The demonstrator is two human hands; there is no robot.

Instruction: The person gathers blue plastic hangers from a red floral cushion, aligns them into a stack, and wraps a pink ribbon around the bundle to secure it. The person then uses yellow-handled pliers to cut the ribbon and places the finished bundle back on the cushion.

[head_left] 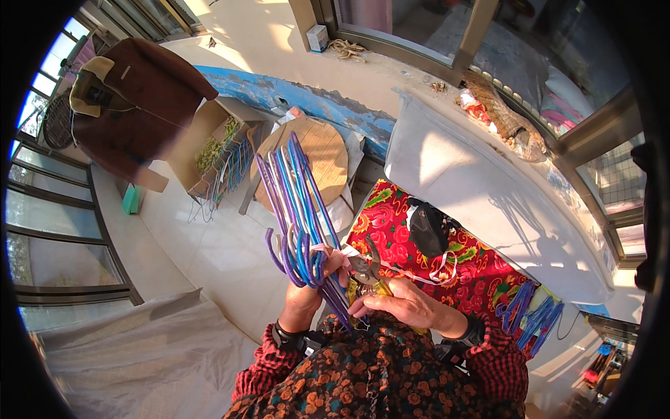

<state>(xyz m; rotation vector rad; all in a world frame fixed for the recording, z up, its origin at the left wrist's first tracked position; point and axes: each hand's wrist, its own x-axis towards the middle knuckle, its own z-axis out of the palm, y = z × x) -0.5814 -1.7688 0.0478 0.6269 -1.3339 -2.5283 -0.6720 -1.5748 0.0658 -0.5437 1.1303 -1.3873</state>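
Observation:
In the middle of the head view, my left hand [314, 285] is closed around a bundle of purple, blue and white coated wire clothes hangers [301, 194], near their hooks. A pale pink ribbon [335, 250] is wrapped round the bundle beside my left fingers. My right hand [405, 304] holds pruning shears with yellow handles [370, 269]. Their curved blades lie at the ribbon, just right of my left hand; whether they touch it I cannot tell. The ribbon's loose tail [445, 269] trails right over a red floral cloth [476, 267].
A black pouch-like item [428, 230] and more bundled hangers [531, 314] lie on the floral cloth. Beyond my hands is a round wooden board [314, 157]. Left of it, a cardboard box [196, 146] has hangers along its side. A brown jacket [141, 105] hangs at upper left.

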